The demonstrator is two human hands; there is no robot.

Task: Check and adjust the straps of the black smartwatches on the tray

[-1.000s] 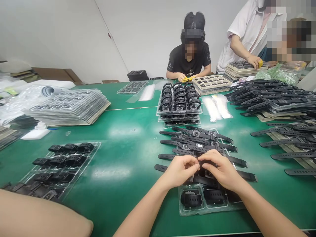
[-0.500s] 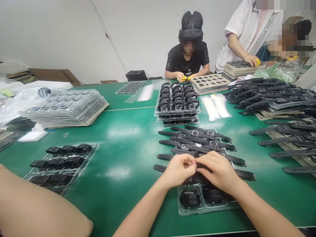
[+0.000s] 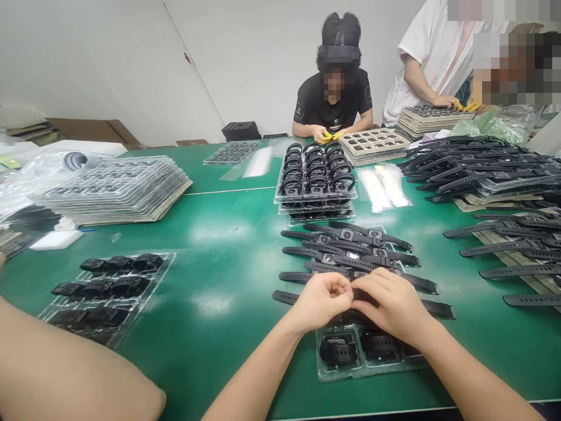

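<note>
My left hand [image 3: 326, 301] and my right hand [image 3: 392, 305] meet over a clear plastic tray [image 3: 326, 376], fingertips pinched together. Both are closed on a black watch strap, mostly hidden by my fingers. In the tray's front row, a smartwatch [image 3: 339, 352] sits with its strap looped shut; beside it is another looped watch [image 3: 380, 346], partly under my right hand. Beyond my hands, several smartwatches [image 3: 347, 235] lie face down with straps stretched out flat across the tray.
Ahead stand stacked trays of looped watches [image 3: 316, 188]. Another watch tray [image 3: 169, 260] lies left, near a neighbour's bare arm [image 3: 74, 368]. Stacked clear trays [image 3: 127, 190] are farther left. Flat-strapped watches [image 3: 491, 169] pile up at right. Co-workers with yellow fingertips handle things across the green table [image 3: 228, 234].
My hands stay pinched together over the same spot, with only a slight shift to the right. Across the table, the white-shirted person's hand has moved a little.
</note>
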